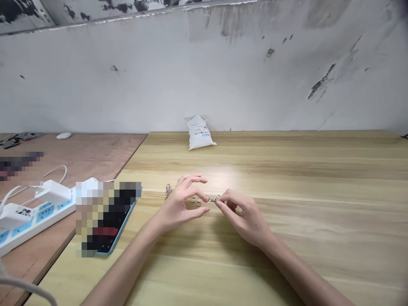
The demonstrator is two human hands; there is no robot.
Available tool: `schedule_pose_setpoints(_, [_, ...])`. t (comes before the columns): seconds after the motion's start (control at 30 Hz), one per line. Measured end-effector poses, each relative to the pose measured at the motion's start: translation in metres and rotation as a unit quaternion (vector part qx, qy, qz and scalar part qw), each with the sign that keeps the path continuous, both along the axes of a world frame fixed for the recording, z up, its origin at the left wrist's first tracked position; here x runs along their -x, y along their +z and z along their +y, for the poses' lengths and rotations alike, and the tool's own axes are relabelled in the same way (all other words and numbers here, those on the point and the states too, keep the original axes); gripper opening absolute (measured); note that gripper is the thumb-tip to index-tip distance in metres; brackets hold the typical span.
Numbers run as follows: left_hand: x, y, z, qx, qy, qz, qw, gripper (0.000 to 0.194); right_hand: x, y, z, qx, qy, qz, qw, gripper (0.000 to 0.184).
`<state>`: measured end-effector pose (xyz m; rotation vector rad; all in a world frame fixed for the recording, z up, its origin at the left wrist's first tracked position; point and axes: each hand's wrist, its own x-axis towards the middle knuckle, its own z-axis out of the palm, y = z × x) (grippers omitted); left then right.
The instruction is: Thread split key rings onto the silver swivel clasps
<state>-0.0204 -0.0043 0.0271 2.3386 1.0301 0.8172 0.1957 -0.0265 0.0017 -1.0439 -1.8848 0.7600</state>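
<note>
Both my hands meet over the light wooden table [287, 178]. My left hand [181, 202] pinches thumb and forefinger together at one end of a tiny metal clasp piece [214, 199], its other fingers raised. My right hand [244, 214] pinches the other end of that piece. Two small metal rings [196, 200] lie on the table between the hands. A small heap of metal clasps [168, 190] lies just behind my left hand, partly hidden by it.
A small white bag [199, 132] stands at the back of the table by the wall. A phone with a blue case [110, 225] lies at the table's left edge. On the brown table to the left is a white power strip [35, 212] with plugs and cables.
</note>
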Motion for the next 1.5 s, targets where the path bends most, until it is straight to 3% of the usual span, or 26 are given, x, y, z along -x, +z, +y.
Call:
schedule_pose_setpoints(0.2, [-0.005, -0.002, 0.000, -0.061, 0.041, -0.015, 0.997, 0.004, 0.003, 0.001, -0.002, 0.037, -0.007, 0.029, 0.999, 0.026])
schedule_pose_setpoints(0.4, [-0.005, -0.001, 0.000, -0.064, 0.023, -0.012, 0.998, 0.009, 0.002, 0.002, -0.002, 0.020, -0.003, 0.019, 1.000, 0.024])
schedule_pose_setpoints(0.8, [-0.003, -0.002, 0.000, 0.086, 0.022, -0.049, 0.995, 0.010, -0.002, 0.002, 0.000, -0.031, 0.029, -0.024, 0.999, 0.024])
schedule_pose_setpoints(0.93, [-0.001, 0.001, 0.000, 0.125, 0.024, -0.051, 0.991, 0.010, -0.007, -0.002, 0.003, -0.099, 0.038, -0.104, 0.989, 0.021])
schedule_pose_setpoints(1.07, [-0.002, 0.003, -0.002, 0.139, 0.023, -0.055, 0.988, 0.010, -0.015, -0.001, 0.006, -0.204, 0.009, -0.186, 0.961, 0.021])
schedule_pose_setpoints(1.23, [-0.003, 0.006, -0.004, 0.132, 0.005, -0.038, 0.990, 0.011, -0.014, 0.007, 0.000, -0.315, -0.042, -0.174, 0.932, 0.023])
schedule_pose_setpoints(1.5, [-0.006, 0.007, -0.007, 0.105, -0.026, 0.002, 0.994, 0.009, -0.005, 0.001, -0.007, -0.412, -0.035, -0.163, 0.896, 0.023])
